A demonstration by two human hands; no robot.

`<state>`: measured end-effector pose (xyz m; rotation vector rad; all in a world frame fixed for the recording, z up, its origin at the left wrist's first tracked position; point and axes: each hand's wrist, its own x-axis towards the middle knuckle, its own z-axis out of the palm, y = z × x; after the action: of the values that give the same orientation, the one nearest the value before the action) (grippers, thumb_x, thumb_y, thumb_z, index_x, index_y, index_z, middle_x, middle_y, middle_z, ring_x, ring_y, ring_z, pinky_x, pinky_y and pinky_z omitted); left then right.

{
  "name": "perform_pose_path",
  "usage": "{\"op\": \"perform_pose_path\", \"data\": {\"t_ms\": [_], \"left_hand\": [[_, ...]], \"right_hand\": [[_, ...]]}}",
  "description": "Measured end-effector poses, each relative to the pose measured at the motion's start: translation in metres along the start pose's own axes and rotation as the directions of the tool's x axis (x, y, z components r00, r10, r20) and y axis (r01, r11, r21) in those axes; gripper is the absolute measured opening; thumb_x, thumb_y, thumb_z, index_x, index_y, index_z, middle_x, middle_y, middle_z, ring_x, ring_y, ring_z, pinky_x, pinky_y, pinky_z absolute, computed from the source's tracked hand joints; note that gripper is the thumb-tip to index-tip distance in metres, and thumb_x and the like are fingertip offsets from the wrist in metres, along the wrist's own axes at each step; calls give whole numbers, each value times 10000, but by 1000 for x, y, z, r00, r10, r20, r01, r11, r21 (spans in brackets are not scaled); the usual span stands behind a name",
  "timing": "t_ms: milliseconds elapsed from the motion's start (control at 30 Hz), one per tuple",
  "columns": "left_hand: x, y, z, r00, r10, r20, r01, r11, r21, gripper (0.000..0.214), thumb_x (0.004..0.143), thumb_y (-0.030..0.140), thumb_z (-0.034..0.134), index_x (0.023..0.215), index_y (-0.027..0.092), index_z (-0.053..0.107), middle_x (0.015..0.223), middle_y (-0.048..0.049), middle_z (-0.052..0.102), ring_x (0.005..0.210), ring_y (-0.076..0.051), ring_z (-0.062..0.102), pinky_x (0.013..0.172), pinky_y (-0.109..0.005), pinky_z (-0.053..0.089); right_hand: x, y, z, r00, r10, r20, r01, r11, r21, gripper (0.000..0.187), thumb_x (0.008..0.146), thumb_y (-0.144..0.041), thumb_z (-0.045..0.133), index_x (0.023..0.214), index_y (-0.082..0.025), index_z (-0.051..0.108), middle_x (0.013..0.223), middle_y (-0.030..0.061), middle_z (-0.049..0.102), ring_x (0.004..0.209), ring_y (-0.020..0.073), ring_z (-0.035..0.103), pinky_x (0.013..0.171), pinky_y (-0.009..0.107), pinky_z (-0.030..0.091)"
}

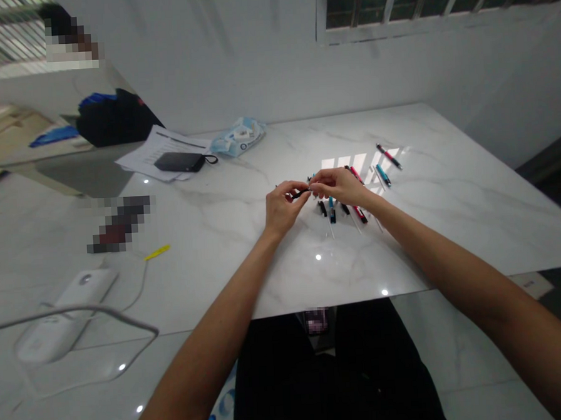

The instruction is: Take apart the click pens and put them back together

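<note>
Between the fingers of my left hand (284,208) is a slim black pen part (301,194), pointing right. My right hand (338,185) meets it at its right end, thumb and fingertips pinched together on a small tip too fine to make out. Just under and beside my right hand lie several pen pieces: a blue and black barrel (332,210), a red and black barrel (360,214), a short black piece (322,209) and thin white refills (355,222). My right hand and forearm hide some of them.
Farther right lie a red and black pen (389,156) and a blue pen barrel (383,175). At the back left are papers (164,144), a black power bank (179,161) and a wipes pack (239,137). A white power strip (67,315) with a cable sits at left.
</note>
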<state>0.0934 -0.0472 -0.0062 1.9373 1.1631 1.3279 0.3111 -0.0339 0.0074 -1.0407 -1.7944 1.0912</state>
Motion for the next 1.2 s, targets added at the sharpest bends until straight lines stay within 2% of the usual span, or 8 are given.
{"op": "perform_pose_path", "data": {"t_ms": [167,300,433,567,833,1000,1100,1200], "left_hand": [[0,-1,1,1000,15,-2,-15,1000,-15,150,880,360,834,966,238,837,945,-39,816,757,-155,657,680,-293,495],[0,-3,2,1000,14,2,-14,1000,-9,140,878,351,836,962,240,836,934,-36,815,756,-156,659,680,-295,498],[0,-4,2,1000,17,9,-17,1000,-5,145,875,353,840,973,245,839,950,-43,824,771,-165,671,681,-301,504],[0,-3,2,1000,14,6,-14,1000,-5,156,881,378,846,965,246,839,963,-46,827,785,-168,671,675,-301,502],[0,0,0,999,22,31,-21,1000,-19,139,888,348,845,984,247,842,987,-47,837,840,-179,696,720,-315,503],[0,2,0,999,-14,33,14,1000,-14,200,878,423,851,958,240,841,969,-58,835,805,-184,679,713,-326,509],[0,1,0,999,-27,37,28,999,-24,186,877,409,847,945,236,837,963,-57,832,804,-179,679,720,-322,512],[2,-3,2,997,-73,25,76,988,-133,254,832,432,883,957,221,819,965,-61,823,832,-177,708,734,-312,525]], "right_hand": [[0,1,0,999,-32,12,33,995,-95,380,985,-551,700,840,-202,734,764,36,744,693,144,642,672,317,503],[1,4,0,998,-60,25,62,997,-53,295,976,-503,715,966,-209,733,811,24,733,733,150,639,682,309,481],[1,4,-1,998,-61,30,65,983,-171,369,1026,-499,636,802,-212,694,715,10,652,662,134,521,628,309,400],[1,2,-3,995,-81,51,87,988,-131,306,979,-510,712,937,-208,734,801,17,700,723,146,569,667,310,434],[-1,-2,-3,994,-60,94,81,969,-233,449,1053,-563,577,781,-224,689,747,23,674,707,155,564,669,335,409],[-1,-1,-4,995,-57,85,71,984,-164,310,989,-539,688,900,-243,698,799,13,690,735,166,569,683,332,441],[1,3,-6,994,-50,97,67,982,-177,309,1002,-524,669,875,-243,692,772,8,671,721,163,552,662,324,417],[1,3,-4,993,-71,91,86,980,-180,327,1014,-522,656,862,-236,698,759,7,667,702,155,537,645,318,389]]}}
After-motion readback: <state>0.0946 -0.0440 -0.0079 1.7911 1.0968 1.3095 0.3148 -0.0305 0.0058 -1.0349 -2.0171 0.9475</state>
